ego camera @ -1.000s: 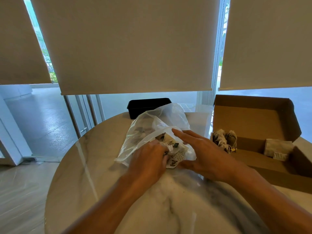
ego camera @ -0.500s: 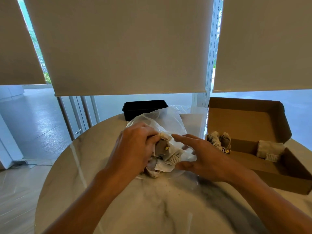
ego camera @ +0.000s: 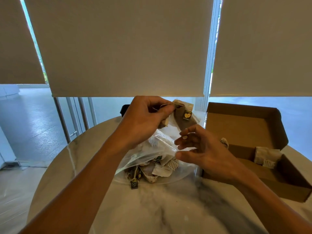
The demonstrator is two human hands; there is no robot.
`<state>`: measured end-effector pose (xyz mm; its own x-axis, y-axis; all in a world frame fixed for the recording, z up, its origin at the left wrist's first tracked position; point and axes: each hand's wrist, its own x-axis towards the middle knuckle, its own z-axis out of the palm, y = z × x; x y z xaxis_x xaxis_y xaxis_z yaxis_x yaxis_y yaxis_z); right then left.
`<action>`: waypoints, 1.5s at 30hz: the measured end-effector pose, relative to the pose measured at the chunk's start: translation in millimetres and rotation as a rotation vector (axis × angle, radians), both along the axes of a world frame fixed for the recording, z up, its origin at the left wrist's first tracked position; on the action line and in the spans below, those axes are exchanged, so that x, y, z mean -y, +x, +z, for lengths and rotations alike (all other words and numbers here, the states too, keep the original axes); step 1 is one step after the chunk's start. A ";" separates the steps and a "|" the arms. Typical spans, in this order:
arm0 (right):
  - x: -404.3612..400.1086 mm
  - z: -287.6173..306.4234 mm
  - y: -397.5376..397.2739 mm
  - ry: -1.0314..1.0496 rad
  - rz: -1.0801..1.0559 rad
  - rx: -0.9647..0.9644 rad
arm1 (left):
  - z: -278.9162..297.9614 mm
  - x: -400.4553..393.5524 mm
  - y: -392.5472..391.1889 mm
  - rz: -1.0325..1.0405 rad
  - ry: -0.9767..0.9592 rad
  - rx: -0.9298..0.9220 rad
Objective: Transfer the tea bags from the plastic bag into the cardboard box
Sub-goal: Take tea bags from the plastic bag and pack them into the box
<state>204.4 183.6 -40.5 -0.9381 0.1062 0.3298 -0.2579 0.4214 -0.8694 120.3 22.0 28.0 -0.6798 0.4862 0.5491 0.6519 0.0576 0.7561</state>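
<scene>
Tea bags (ego camera: 183,115) hang at upper centre, pinched in the left hand (ego camera: 145,119) grip; right hand (ego camera: 202,149) below, fingers loosely spread, holding nothing. Plastic bag (ego camera: 152,159) at centre of the bench (ego camera: 168,208) holds more bags; cardboard box (ego camera: 253,132) at right holds a few.

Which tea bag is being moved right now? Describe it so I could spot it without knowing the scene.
Start at the round marble table, then the clear plastic bag at its middle. Above that bag, the left hand pinches a brown tea bag. Unlike the ones heaped in the plastic bag or lying in the cardboard box, it hangs in the air, its yellow-marked tag showing.
</scene>
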 end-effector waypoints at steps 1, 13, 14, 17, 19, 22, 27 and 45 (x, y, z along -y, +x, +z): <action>1.2 0.0 -0.1 -0.014 0.013 0.003 | -0.9 -1.7 0.1 -0.026 0.018 0.027; 0.3 3.9 0.3 -0.168 -0.231 -0.102 | -42.5 -13.0 -8.6 -0.063 0.165 0.364; 0.3 3.2 -0.3 -0.179 -0.241 -0.089 | -44.9 -13.1 -9.3 -0.063 0.183 0.411; 0.0 2.9 -1.2 -0.203 -0.246 -0.059 | -51.8 -12.3 -12.4 -0.058 0.238 0.539; 0.8 3.1 -0.8 -0.220 -0.236 -0.043 | -55.2 -12.4 -13.4 -0.062 0.254 0.604; 2.1 3.2 -0.3 -0.265 -0.227 -0.029 | -56.5 -12.9 -14.3 -0.060 0.282 0.662; -3.2 6.3 3.1 -0.406 -0.268 -0.037 | -55.7 -9.5 -15.3 -0.044 0.384 0.784; 4.6 2.5 0.8 -0.549 -0.204 -0.003 | -59.9 -8.5 -11.7 -0.286 0.264 0.936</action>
<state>205.2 179.0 -37.9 -0.8797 0.4408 0.1784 -0.2220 -0.0489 -0.9738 108.6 30.4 -31.9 -0.7693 0.6381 -0.0312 -0.2460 -0.2509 0.9362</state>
